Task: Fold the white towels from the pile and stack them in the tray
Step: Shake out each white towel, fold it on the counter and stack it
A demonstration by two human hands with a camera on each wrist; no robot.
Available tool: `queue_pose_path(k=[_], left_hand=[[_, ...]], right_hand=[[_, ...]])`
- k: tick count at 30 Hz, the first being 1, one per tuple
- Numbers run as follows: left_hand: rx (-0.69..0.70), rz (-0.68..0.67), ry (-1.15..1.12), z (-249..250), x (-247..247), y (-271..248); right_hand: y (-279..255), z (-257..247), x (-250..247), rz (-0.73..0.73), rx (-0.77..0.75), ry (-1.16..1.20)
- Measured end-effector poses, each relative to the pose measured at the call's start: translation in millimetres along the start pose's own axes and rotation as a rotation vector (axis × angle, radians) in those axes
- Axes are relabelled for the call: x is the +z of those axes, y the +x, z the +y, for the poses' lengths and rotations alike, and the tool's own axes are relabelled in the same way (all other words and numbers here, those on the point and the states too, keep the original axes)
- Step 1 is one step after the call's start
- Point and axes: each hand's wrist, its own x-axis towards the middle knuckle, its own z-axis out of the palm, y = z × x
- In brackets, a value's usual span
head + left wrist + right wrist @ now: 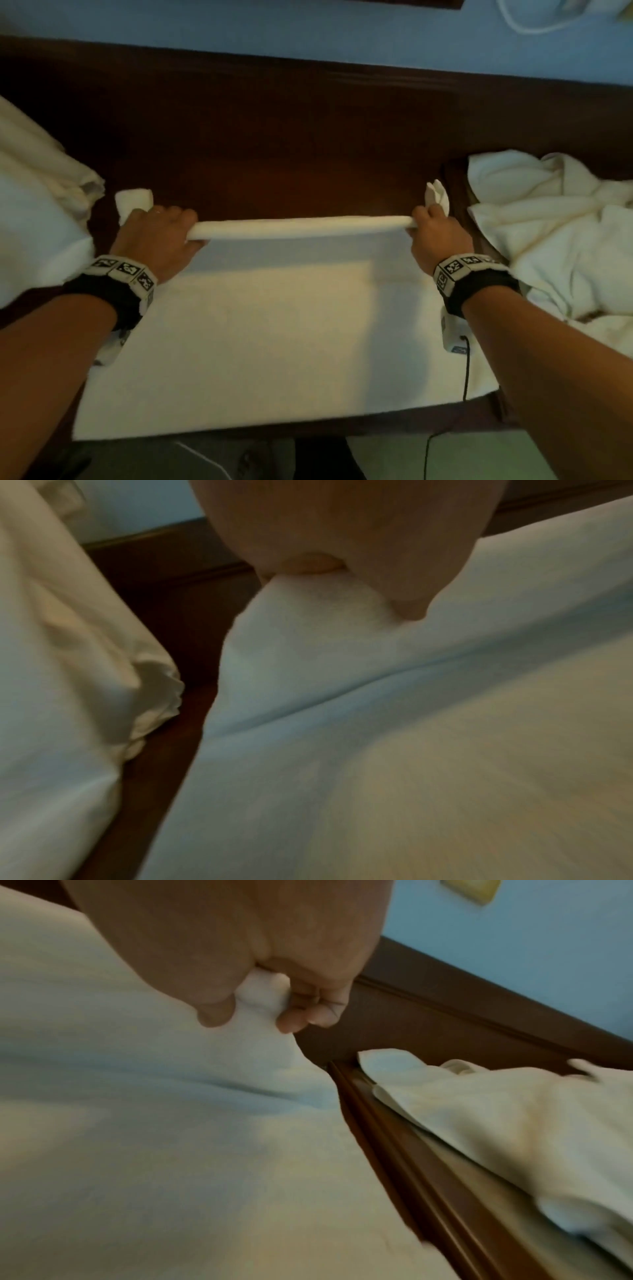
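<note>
while our left hand (156, 233) and right hand (434, 233) each pinch a far corner of the towel (274, 342) spread along the bench's (274, 137) near edge, we judge it soft, light, limp; corners suit best.

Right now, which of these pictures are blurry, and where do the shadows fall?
Head view: fairly sharp; a shadow band lies on the flat white towel below its lifted edge, held between left hand and right hand. Left wrist view: soft and smeared, the near towel streaked. Right wrist view: also blurred, especially the towel pile; fingers readable.
</note>
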Motion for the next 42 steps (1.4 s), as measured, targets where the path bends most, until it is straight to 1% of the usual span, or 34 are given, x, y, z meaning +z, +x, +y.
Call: queue_pose_path(k=[4,6,8,10,11,13,14,15,16,17,19,21,23,24,26,27,28,29,30,31,32,36,38,40,42], left_hand=[[0.051,0.062,0.053,10.9,-15.1,-80.2],[0.056,0.087,0.031,18.1,-14.7,-122.2],[0.053,0.099,0.012,25.6,-7.8,-160.5],[0.079,0.045,0.02,33.6,10.0,-192.2],[0.097,-0.012,0.031,38.1,21.7,-205.2],[0.111,-0.205,0.071,49.5,44.6,-224.7],[0.083,-0.278,0.097,55.1,52.5,-230.0],[0.047,-0.307,0.106,60.7,56.8,-232.9],[0.036,-0.304,0.093,65.7,58.3,-233.4],[0.046,-0.266,0.074,70.5,59.8,-232.1],[0.115,-0.143,0.024,80.6,66.9,-228.8],[0.192,-0.095,-0.016,91.8,77.0,-224.4],[0.225,-0.127,-0.048,102.3,86.9,-222.7],[0.218,-0.14,-0.06,105.1,90.3,-222.5],[0.187,-0.135,-0.12,105.3,94.2,-223.6],[0.178,-0.112,-0.166,104.0,96.0,-226.0],[0.187,-0.092,-0.184,103.0,98.9,-230.9],[0.218,-0.074,-0.168,103.4,101.2,-236.4],[0.258,-0.073,-0.13,103.7,103.9,-241.7],[0.286,-0.09,-0.096,103.8,107.2,-246.2],[0.294,-0.108,-0.08,103.6,111.0,-249.5],[0.289,-0.097,-0.065,101.6,115.3,-244.1],[0.279,-0.104,-0.064,96.9,113.1,-232.7],[0.235,-0.128,-0.059,90.7,110.0,-219.0],[0.174,-0.144,-0.062,85.3,109.3,-210.8]], right_hand=[[-87.9,-3.0,-10.2,0.036,0.029,0.0],[-131.7,-2.9,-9.6,0.065,0.034,0.026],[-170.9,0.1,0.8,0.056,0.036,0.021],[-204.1,3.8,19.3,-0.023,0.036,-0.048],[-217.6,4.9,29.0,-0.094,0.034,-0.102],[-236.8,4.2,42.7,-0.243,0.039,-0.197],[-242.1,3.6,46.2,-0.269,0.047,-0.224],[-244.8,1.4,45.9,-0.265,0.052,-0.239],[-244.9,-0.7,44.5,-0.256,0.048,-0.261],[-242.7,-2.0,44.0,-0.235,0.034,-0.287],[-239.1,-5.0,45.5,-0.181,-0.018,-0.31],[-236.7,-11.3,50.3,-0.192,-0.141,-0.33],[-234.3,-17.3,57.8,-0.229,-0.29,-0.266],[-233.2,-17.5,63.6,-0.247,-0.316,-0.203],[-233.3,-9.1,69.6,-0.338,-0.261,-0.095],[-235.1,-1.5,71.9,-0.332,-0.238,-0.026],[-238.4,6.3,73.9,-0.292,-0.244,0.028],[-243.2,14.2,76.6,-0.262,-0.281,0.073],[-248.7,23.8,82.5,-0.257,-0.364,0.054],[-253.1,31.1,87.5,-0.284,-0.429,0.013],[-256.3,35.7,92.3,-0.313,-0.459,-0.027],[-255.2,32.3,100.6,-0.304,-0.416,-0.063],[-246.3,22.9,97.7,-0.329,-0.373,-0.066],[-232.9,8.5,90.1,-0.353,-0.312,-0.064],[-222.5,-3.4,84.2,-0.317,-0.252,-0.054]])
